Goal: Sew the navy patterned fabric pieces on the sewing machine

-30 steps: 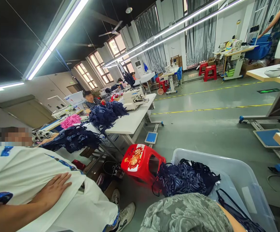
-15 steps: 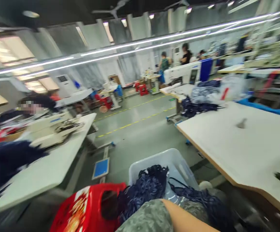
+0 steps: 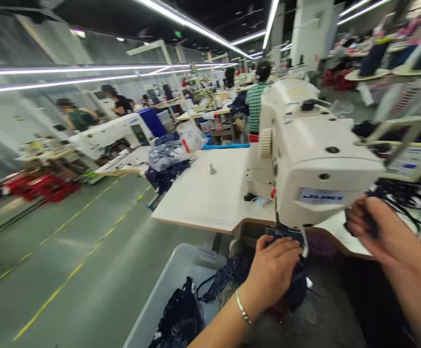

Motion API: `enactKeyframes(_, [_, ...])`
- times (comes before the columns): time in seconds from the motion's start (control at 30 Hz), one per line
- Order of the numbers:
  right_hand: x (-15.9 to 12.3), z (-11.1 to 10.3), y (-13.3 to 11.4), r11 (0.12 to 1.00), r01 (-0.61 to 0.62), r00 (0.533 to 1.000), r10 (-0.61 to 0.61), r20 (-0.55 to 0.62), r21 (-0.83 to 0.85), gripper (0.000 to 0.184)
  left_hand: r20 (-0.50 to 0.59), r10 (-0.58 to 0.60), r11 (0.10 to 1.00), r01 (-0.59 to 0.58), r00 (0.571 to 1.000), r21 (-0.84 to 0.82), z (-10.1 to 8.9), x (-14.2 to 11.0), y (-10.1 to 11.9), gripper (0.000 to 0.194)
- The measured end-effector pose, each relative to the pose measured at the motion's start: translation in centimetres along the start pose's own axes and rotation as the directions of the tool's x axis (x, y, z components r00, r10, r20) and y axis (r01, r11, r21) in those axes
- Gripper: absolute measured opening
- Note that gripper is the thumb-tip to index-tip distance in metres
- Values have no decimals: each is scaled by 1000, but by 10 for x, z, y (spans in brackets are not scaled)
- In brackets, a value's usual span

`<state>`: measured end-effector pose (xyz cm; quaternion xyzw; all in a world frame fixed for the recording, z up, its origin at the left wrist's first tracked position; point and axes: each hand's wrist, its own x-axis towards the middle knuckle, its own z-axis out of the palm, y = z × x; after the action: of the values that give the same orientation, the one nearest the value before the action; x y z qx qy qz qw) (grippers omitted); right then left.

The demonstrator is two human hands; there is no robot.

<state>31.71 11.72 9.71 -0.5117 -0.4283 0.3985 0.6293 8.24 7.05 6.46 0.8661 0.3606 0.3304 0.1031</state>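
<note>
My left hand (image 3: pixel 274 268) rests on a bunched navy garment piece (image 3: pixel 297 285) under the head of a white sewing machine (image 3: pixel 326 169). Its fingers are pressed together over the cloth, with the thumb reaching towards the needle area. To the right of the machine head, my right hand (image 3: pixel 377 224) is raised, its fingers curled around a small dark item whose kind is unclear. Black straps or cords (image 3: pixel 406 198) lie on the table just beyond it. Below my left forearm, a translucent plastic bin (image 3: pixel 159 299) holds more navy pieces (image 3: pixel 181 314).
A white worktable (image 3: pixel 199 203) extends left of the machine, with a small grey peg (image 3: pixel 212 169) on it. Farther off stand another sewing machine (image 3: pixel 105 130) and a heap of navy and bagged cloth (image 3: pixel 167 154). A co-worker in a checked shirt (image 3: pixel 254 104) is behind the machine.
The view has swung right, from the aisle to the sewing machine. Both hands have come into view, the left on the navy cloth; the red stool has left the view.
</note>
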Motion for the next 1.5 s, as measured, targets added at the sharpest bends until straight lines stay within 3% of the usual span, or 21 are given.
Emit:
enactKeyframes(0.1, [-21,1,15,957,-212,976,195,102,196,36,34,19,998,-17,999,-67,-5,4,-6,28])
enactKeyframes(0.17, [-30,13,27,950,-258,961,233,148,175,36,50,26,995,-22,998,-97,-7,5,-9,28])
enactKeyframes(0.27, [-38,26,40,978,-206,966,198,169,34,35,32,28,986,-23,999,-164,-7,3,-13,28])
enactKeyframes(0.47, [-48,26,40,985,-95,977,120,177,-143,37,-16,-44,954,38,999,-297,-7,2,-21,27])
enactKeyframes(0.6, [-52,31,40,977,-23,986,57,158,-212,36,27,-2,976,7,1000,-217,-9,4,-19,26])
enactKeyframes(0.73, [-55,39,47,970,-26,989,60,136,-241,36,41,36,990,-30,998,-136,-10,6,-17,25])
enactKeyframes(1.07, [-61,49,45,973,-66,995,81,60,-221,28,55,104,994,-102,993,-42,-10,8,-17,26])
enactKeyframes(1.3, [-58,46,56,991,-63,993,74,96,-118,27,207,198,972,-219,958,83,-25,19,-10,29])
enactKeyframes(1.5, [-55,40,47,981,-184,964,193,181,-61,33,161,129,991,-121,978,-58,-22,17,-20,29])
